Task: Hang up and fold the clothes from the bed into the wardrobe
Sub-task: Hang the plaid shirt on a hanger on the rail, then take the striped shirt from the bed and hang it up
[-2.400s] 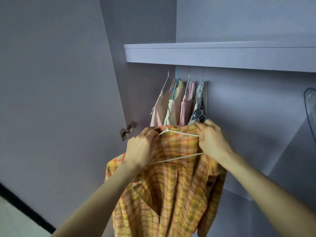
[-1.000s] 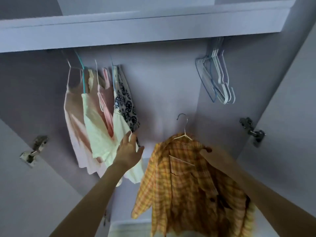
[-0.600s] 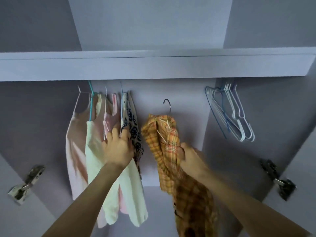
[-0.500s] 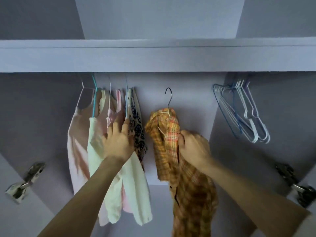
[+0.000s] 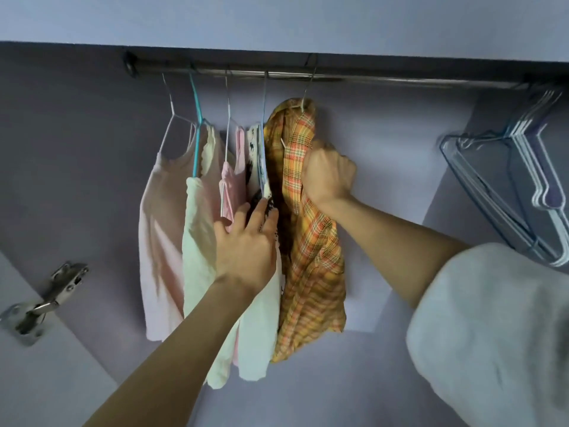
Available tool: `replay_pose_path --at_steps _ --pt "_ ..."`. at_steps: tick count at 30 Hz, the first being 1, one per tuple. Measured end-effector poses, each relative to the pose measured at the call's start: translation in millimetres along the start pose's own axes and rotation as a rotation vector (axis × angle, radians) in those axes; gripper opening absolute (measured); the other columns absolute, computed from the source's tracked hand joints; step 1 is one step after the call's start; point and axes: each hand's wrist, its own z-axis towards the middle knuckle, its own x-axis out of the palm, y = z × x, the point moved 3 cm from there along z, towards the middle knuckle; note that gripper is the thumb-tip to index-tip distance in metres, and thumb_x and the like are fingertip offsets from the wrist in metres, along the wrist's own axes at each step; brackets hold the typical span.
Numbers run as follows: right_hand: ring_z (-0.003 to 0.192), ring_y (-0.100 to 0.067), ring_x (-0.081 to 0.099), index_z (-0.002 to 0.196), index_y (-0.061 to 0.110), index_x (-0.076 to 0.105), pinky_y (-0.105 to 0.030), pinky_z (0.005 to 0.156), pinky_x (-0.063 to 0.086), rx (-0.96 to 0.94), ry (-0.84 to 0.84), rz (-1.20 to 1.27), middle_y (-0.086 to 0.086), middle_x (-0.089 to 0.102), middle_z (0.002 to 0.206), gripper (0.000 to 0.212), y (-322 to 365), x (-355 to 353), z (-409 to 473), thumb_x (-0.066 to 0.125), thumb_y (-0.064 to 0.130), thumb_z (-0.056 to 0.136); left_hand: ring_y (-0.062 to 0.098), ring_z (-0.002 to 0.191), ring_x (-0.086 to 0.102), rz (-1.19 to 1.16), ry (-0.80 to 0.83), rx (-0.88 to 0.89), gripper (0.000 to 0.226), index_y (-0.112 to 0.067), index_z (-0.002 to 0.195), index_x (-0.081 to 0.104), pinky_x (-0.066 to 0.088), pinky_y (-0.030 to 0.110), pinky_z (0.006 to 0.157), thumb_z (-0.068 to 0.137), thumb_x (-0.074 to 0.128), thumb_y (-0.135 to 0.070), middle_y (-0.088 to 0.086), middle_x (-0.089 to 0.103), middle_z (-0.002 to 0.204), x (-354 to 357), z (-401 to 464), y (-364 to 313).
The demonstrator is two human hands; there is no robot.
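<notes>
An orange and yellow plaid shirt [image 5: 311,272] hangs on a wire hanger whose hook [image 5: 309,84] is over the metal wardrobe rail [image 5: 385,77]. My right hand [image 5: 328,174] is closed around the shirt's shoulder, just under the hook. My left hand [image 5: 246,245] lies flat with fingers apart against the hanging clothes to the left: a pale pink top [image 5: 160,229], a cream top [image 5: 198,241], a pink garment [image 5: 230,183] and a white one with a black print [image 5: 255,149]. The plaid shirt touches the printed garment.
A bundle of empty wire hangers [image 5: 523,180] hangs at the right end of the rail. A door hinge [image 5: 43,303] sits on the left wardrobe wall. The shelf [image 5: 277,23] runs above the rail. My white sleeve [image 5: 492,334] fills the lower right.
The plaid shirt's hook went from below the rail up onto it, and the shirt slid left against the printed garment. My left hand stayed on the hung clothes.
</notes>
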Motion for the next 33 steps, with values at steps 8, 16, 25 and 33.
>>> replay_pose_path --at_steps 8,16,25,33 --pt "0.099 -0.035 0.063 0.116 -0.002 0.052 -0.037 0.071 0.044 0.012 0.221 -0.067 -0.015 0.059 0.112 0.03 9 8 -1 0.04 -0.005 0.089 0.024 0.134 0.02 0.018 0.062 0.0 0.055 -0.029 0.147 0.016 0.024 0.042 0.096 0.095 0.034 -0.03 -0.001 0.011 0.156 -6 -1 -8" --pt "0.123 -0.03 0.034 0.145 0.012 0.025 -0.04 0.095 0.032 -0.118 0.226 0.122 -0.012 0.033 0.136 0.066 -2 -30 -89 0.052 0.011 0.085 0.025 0.141 0.016 -0.085 0.037 -0.066 0.051 -0.025 0.143 0.032 0.016 0.046 0.105 0.093 0.041 -0.026 0.005 0.023 0.153 -43 -50 -3" --pt "0.103 -0.024 0.058 0.111 0.003 0.061 -0.028 0.086 0.044 -0.166 0.536 0.746 -0.009 0.065 0.107 0.025 43 -81 -266 0.05 0.001 0.089 0.032 0.126 0.041 -0.363 0.014 -0.487 0.044 -0.016 0.131 0.052 0.029 0.044 0.101 0.087 0.059 -0.017 0.01 0.045 0.139 -101 -223 42" --pt "0.099 -0.025 0.061 0.109 0.005 0.063 -0.027 0.087 0.042 -0.49 1.077 0.9 -0.01 0.067 0.107 0.024 144 -99 -391 0.046 0.005 0.092 0.025 0.121 0.049 -0.245 0.024 -1.005 0.037 -0.015 0.129 0.054 0.036 0.036 0.099 0.092 0.052 -0.019 0.002 0.055 0.13 -151 -429 63"
